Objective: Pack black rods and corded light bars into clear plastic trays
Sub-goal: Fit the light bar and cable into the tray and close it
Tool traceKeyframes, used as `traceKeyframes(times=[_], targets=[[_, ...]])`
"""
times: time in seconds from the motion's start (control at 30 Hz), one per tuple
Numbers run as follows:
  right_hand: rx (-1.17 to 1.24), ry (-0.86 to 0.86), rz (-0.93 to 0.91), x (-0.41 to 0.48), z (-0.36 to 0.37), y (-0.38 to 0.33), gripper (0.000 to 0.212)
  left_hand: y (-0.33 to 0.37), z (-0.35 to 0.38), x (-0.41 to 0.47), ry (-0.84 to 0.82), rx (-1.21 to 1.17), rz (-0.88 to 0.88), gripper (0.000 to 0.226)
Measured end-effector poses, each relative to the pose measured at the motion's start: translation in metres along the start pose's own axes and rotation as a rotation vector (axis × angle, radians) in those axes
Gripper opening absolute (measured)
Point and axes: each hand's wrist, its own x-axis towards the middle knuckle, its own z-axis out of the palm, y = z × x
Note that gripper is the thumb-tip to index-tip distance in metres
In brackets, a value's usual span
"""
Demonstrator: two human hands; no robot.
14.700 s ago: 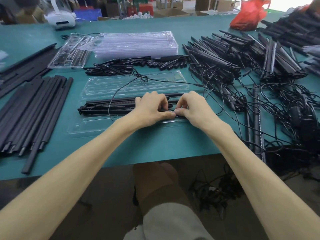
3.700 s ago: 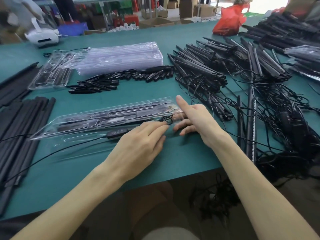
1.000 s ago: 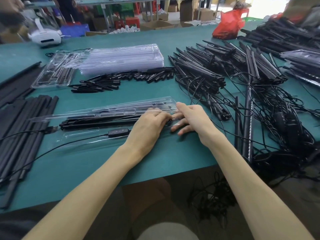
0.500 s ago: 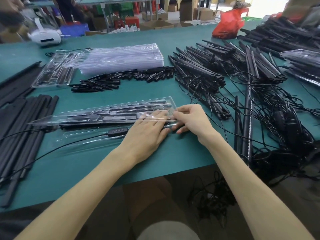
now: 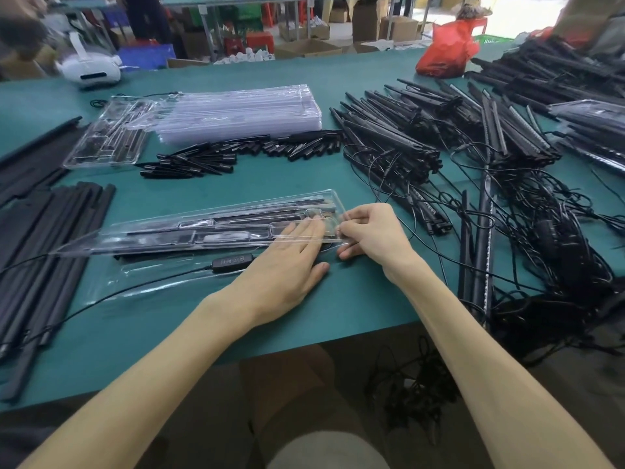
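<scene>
A clear plastic tray (image 5: 176, 231) lies across the green table in front of me, its lid half folded down over black rods and a light bar inside. My left hand (image 5: 287, 265) lies flat, fingers straight, with its fingertips under the lid's right end. My right hand (image 5: 368, 231) pinches the lid's right edge with curled fingers. A black cord with an inline controller (image 5: 233, 262) trails out of the tray to the left, along the near half of the tray.
A stack of empty clear trays (image 5: 236, 113) and a packed tray (image 5: 111, 137) sit at the back. Short black rods (image 5: 236, 154) lie behind the tray, long black rods (image 5: 44, 252) at left, corded light bars (image 5: 439, 140) and tangled cords (image 5: 541, 238) at right.
The lid has come down further over the tray. My right hand shifted slightly right along the lid's end; my left hand slid forward under it.
</scene>
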Motion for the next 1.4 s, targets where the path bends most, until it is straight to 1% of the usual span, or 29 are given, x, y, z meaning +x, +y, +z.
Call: traceKeyframes(times=[0.17, 0.37, 0.47, 0.57, 0.67, 0.77, 0.83, 0.87, 0.9, 0.97, 1.0, 1.1, 1.2, 1.3, 1.4], targets=[[-0.012, 0.002, -0.016, 0.001, -0.001, 0.002, 0.016, 0.001, -0.001, -0.017, 0.047, 0.026, 0.042, 0.063], [-0.020, 0.023, -0.036, 0.000, 0.001, 0.005, 0.016, 0.012, -0.010, -0.037, 0.111, 0.073, 0.022, 0.061], [-0.041, 0.061, -0.053, 0.000, 0.003, 0.008, 0.015, 0.018, -0.019, -0.047, 0.221, 0.081, 0.039, 0.046], [-0.040, 0.083, -0.063, 0.000, 0.005, 0.010, 0.015, 0.018, -0.024, -0.051, 0.356, -0.011, 0.034, 0.026], [-0.008, 0.091, -0.074, 0.000, 0.003, 0.011, 0.018, 0.014, -0.024, -0.048, 0.484, -0.053, 0.062, 0.020], [0.028, 0.111, -0.080, 0.000, 0.003, 0.011, 0.018, 0.012, -0.017, -0.040, 0.595, 0.005, 0.110, 0.016], [0.007, 0.131, -0.098, -0.001, 0.003, 0.011, 0.020, 0.009, -0.013, -0.032, 0.630, 0.050, 0.095, 0.016], [-0.001, 0.143, -0.104, -0.001, 0.003, 0.011, 0.021, 0.006, -0.013, -0.027, 0.606, 0.070, 0.063, 0.023], [-0.002, 0.156, -0.108, 0.000, 0.002, 0.011, 0.021, 0.003, -0.012, -0.021, 0.547, 0.090, 0.025, 0.034], [0.011, 0.180, -0.111, 0.000, 0.000, 0.012, 0.021, -0.004, -0.010, -0.010, 0.386, 0.146, -0.022, 0.056], [0.023, 0.192, -0.109, 0.000, 0.000, 0.012, 0.020, -0.007, -0.009, -0.004, 0.322, 0.158, -0.036, 0.060], [0.057, 0.206, -0.088, -0.001, -0.002, 0.013, 0.019, -0.018, -0.003, 0.013, 0.250, 0.107, -0.044, 0.057], [0.111, 0.147, -0.043, -0.001, -0.005, 0.011, 0.020, -0.028, 0.002, 0.019, 0.233, 0.032, -0.024, 0.054], [0.126, 0.092, -0.003, 0.000, -0.009, 0.008, 0.026, -0.032, 0.009, 0.017, 0.262, -0.037, -0.017, 0.053], [0.123, 0.072, 0.013, 0.001, -0.012, 0.008, 0.030, -0.032, 0.013, 0.018, 0.289, -0.075, -0.006, 0.052]])
